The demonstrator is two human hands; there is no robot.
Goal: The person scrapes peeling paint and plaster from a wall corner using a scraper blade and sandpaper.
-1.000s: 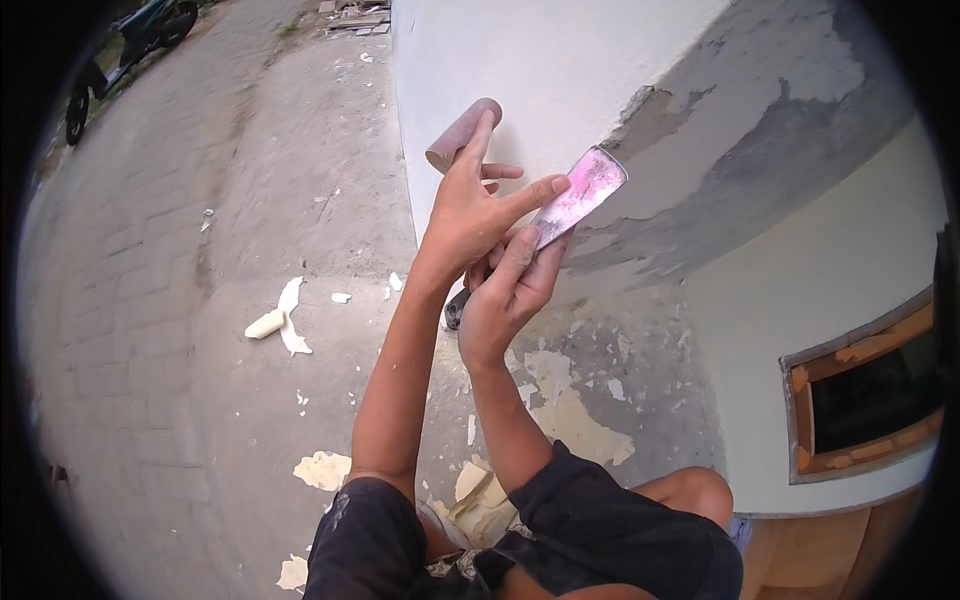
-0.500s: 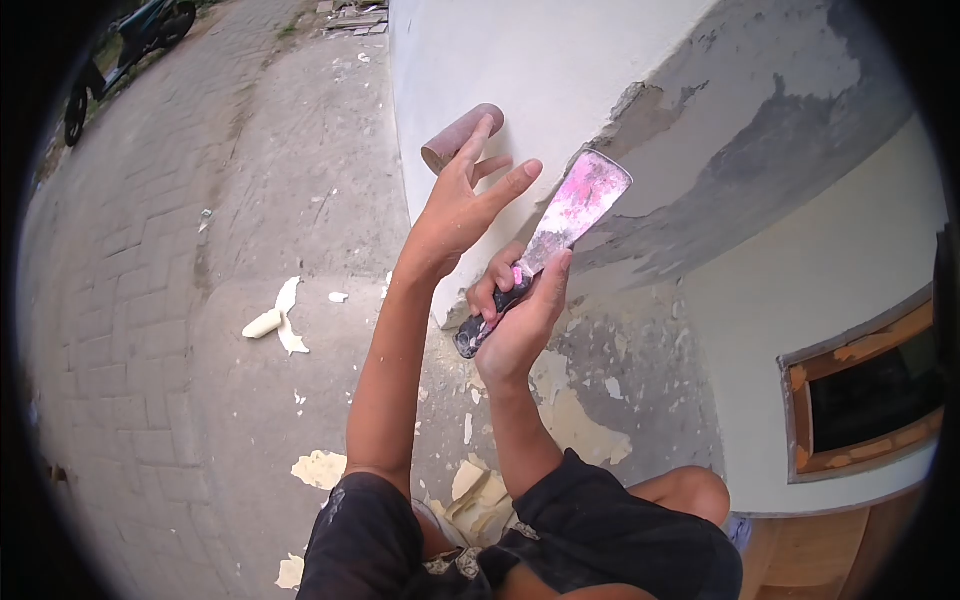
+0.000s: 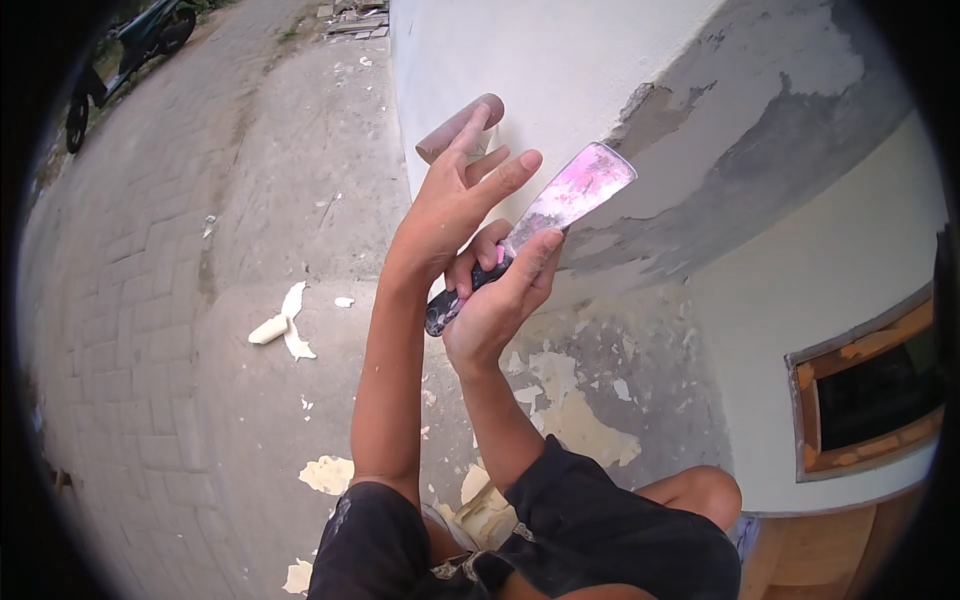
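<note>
My left hand (image 3: 450, 195) is raised beside the white wall, with a brownish-pink rolled tube (image 3: 460, 128) held at its fingers. Its index finger stretches along the tube, and its thumb points right, apart from the blade. Just below and to the right, my right hand (image 3: 500, 295) is palm up with its fingers wrapped round the black handle of a scraper (image 3: 585, 185). The wide blade, smeared pink and white, points up and to the right. Part of the handle is hidden by the fingers.
The white wall (image 3: 560, 60) has a rough grey lower band (image 3: 730, 150). Peeled flakes (image 3: 328, 475) and a cream roll (image 3: 269, 330) lie on the concrete. A wooden-framed window (image 3: 875, 395) is at right, a motorbike (image 3: 125, 60) far left.
My left thumb has come off the scraper blade. The scraper shifted in my right hand, moving down and then back up and left, and its black handle now shows more.
</note>
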